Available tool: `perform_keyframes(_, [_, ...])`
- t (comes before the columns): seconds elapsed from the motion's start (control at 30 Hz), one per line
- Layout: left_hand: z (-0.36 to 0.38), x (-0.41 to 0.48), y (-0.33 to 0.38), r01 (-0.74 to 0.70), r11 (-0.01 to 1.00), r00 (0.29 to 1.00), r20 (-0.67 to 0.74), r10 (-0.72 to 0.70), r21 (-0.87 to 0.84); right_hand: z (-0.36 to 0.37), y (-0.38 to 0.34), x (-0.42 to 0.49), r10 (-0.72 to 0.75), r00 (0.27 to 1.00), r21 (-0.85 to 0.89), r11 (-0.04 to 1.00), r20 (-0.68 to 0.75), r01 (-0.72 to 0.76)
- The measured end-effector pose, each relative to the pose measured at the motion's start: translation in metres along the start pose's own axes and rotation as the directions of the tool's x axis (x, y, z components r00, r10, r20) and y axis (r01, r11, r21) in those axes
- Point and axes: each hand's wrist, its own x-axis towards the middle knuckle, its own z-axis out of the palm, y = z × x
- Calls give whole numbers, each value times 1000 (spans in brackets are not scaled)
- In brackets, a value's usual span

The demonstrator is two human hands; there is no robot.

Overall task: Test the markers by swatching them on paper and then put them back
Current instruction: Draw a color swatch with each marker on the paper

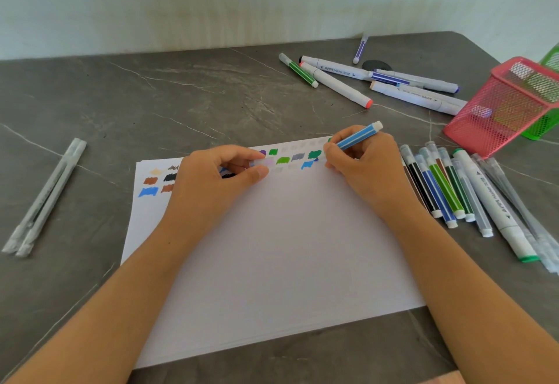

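Two hands work over a white sheet of paper [272,247] lying on the grey bench [90,96]. The right hand [366,168] has its fingers [334,153] clamped round a blue striped marker [360,135], whose tip end points down at the paper's far edge among the colour swatches [284,159]. The left hand [211,177] pinches a clear cap [263,162] between thumb and fingertips, just above the swatches. A row of markers [447,193] lies just right of the paper. Beyond them a pink mesh basket [508,102] lies tipped on its side, with a green mesh basket [544,129] behind it. More loose markers [335,81] are scattered at the far side, and two pale pens [45,196] lie well apart on the left.
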Motion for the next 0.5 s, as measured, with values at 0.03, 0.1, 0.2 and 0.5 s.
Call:
perform_keyframes(0.03, [0,0,0,2,1000,1000,2,-2,-4,-1,0,0,3,1000,-1,1000,5,-3])
perform_keyframes(0.1, [0,0,0,2,1000,1000,0,-2,-11,0,0,-1,7,1000,-6,1000,27,-7])
perform_keyframes(0.2, [0,0,-1,1,1000,1000,3,-1,-15,-1,0,0,0,1000,-9,1000,8,0])
perform_keyframes(0.5, [0,0,-1,-8,1000,1000,5,8,-18,-3,0,-1,13,999,-23,1000,31,-12])
